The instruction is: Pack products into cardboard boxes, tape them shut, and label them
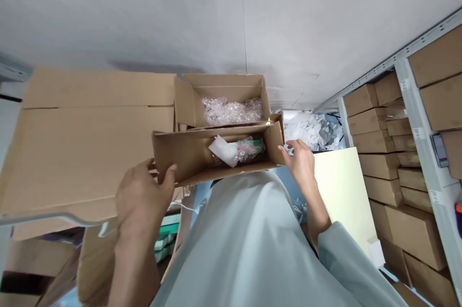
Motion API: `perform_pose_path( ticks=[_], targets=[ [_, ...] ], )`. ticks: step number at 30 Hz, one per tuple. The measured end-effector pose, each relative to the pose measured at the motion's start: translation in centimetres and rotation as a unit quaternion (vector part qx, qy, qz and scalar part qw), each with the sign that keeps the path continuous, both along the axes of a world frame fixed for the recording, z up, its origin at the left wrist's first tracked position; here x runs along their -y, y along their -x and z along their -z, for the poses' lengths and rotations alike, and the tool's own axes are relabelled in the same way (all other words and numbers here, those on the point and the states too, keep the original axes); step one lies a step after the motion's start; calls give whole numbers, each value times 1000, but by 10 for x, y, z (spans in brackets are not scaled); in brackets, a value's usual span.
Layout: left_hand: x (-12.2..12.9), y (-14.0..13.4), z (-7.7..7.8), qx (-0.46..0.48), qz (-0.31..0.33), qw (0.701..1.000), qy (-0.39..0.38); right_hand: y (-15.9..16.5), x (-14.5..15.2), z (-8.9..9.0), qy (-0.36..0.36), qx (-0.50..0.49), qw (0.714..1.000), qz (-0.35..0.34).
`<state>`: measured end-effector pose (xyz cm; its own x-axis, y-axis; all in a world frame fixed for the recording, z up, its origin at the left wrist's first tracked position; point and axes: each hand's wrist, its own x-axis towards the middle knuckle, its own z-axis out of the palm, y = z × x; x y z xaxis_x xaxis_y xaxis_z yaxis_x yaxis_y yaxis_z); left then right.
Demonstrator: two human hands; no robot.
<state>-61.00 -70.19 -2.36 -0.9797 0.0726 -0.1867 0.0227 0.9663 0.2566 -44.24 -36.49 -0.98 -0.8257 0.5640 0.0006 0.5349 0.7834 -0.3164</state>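
Note:
An open, long cardboard box [187,148] lies in front of my body, its open side facing up. Inside it rests a white and green packet [225,150], partly covered by clear bubble wrap [249,150]. My left hand [144,196] is at the box's left end, its fingers against the outer wall and its thumb over the near corner. At the opposite end, my right hand [301,160] has its thumb by the right wall and its fingers apart. Whether that thumb presses on the cardboard is hard to tell.
Behind stands another open cardboard box [227,81] with bubble wrap [233,110] in it. A large carton [90,148] is on the left. Torn white paper [312,126] fills a spot at the right, beyond a pale yellow board [346,191]. Shelves [418,119] hold many boxes.

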Motion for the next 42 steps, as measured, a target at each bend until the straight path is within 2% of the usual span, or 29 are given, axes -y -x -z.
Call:
perform_pose_path(
  ticks=[5,10,16,20,23,26,29,32,36,39,42],
  targets=[
    [4,5,4,35,-1,998,52,-3,19,-6,19,93,995,32],
    [23,-6,-4,20,10,1000,13,-22,37,-13,7,73,996,59],
    [37,-37,-38,-29,44,992,-118,-95,52,-27,1,-53,990,131],
    [28,-50,-51,-3,108,979,-175,-158,75,-46,6,-108,974,200],
    [3,-61,-52,24,186,961,-201,-211,102,-59,-8,-101,954,281],
    [-36,-84,-52,37,263,941,-208,-267,129,-66,-21,-83,924,373],
    [-77,-119,-53,44,350,910,-216,-321,153,-67,-25,-81,884,460],
    [-112,-160,-53,56,438,867,-231,-369,169,-63,-29,-99,838,535],
    [-157,-213,-56,48,543,800,-251,-417,179,-52,-55,-128,779,612],
    [-198,-249,-59,42,600,762,-238,-447,176,-42,-72,-147,738,655],
    [-248,-282,-58,42,641,733,-223,-476,162,-30,-68,-157,714,679]
  ],
)
